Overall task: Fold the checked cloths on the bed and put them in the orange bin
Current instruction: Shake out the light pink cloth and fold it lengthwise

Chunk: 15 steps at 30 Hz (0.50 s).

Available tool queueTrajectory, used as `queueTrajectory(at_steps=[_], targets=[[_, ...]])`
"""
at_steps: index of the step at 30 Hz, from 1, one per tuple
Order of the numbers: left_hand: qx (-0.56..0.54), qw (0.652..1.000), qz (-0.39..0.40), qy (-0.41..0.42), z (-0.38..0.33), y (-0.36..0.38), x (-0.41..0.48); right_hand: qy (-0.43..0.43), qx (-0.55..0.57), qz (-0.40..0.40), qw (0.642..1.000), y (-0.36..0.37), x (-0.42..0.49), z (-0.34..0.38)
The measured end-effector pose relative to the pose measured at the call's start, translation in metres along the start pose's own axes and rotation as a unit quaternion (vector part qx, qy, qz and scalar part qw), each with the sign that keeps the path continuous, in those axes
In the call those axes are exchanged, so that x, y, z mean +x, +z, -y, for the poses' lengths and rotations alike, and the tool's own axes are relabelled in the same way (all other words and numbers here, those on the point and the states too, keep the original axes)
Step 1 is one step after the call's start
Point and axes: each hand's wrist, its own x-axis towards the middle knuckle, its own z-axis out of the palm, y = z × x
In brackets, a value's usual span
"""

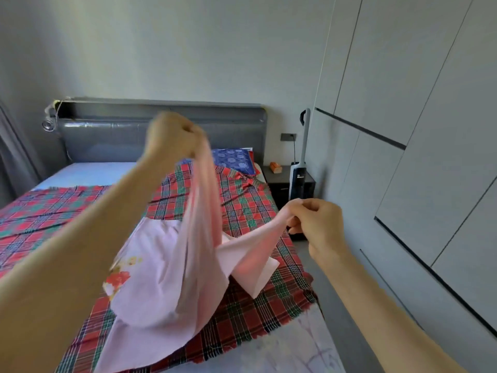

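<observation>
Cloth (166, 265): left hand (172, 135) high, right hand (314, 219) low

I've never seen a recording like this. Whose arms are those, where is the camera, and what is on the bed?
There is no machine here: these are a person's two bare arms, filmed by one wide-angle camera worn on the person's head, looking forward and down. The left hand is raised and grips one end of a pink cloth with a flower print. The right hand, lower, pinches another edge of it. The rest of the cloth hangs down onto a red and green checked cloth spread over the bed. A blue pillow lies at the headboard. An upright vacuum cleaner stands beside the bed.
</observation>
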Motion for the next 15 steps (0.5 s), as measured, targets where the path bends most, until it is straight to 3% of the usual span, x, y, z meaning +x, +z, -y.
queueTrajectory(at_steps=[2,4,6,9,13,15], targets=[[0.054,0.988,-0.134,-0.052,0.021,-0.032,0.031,0.010,-0.002,-0.030,0.999,-0.015,0.007,0.002],[0.133,0.976,-0.161,-0.060,0.026,-0.045,0.037,0.006,-0.002,-0.040,0.999,-0.027,0.011,0.004],[0.125,0.990,-0.063,0.011,0.006,-0.032,0.027,-0.003,0.007,-0.019,1.000,-0.032,0.011,0.008],[0.131,0.980,0.090,0.121,-0.033,0.003,-0.013,-0.025,-0.003,0.022,0.999,-0.028,0.006,0.011],[0.116,0.954,0.203,0.188,-0.061,0.058,-0.067,-0.046,-0.005,0.074,0.996,-0.015,-0.002,0.010],[0.105,0.949,0.223,0.198,-0.063,0.080,-0.080,-0.037,0.009,0.082,0.996,-0.013,-0.002,0.006]])
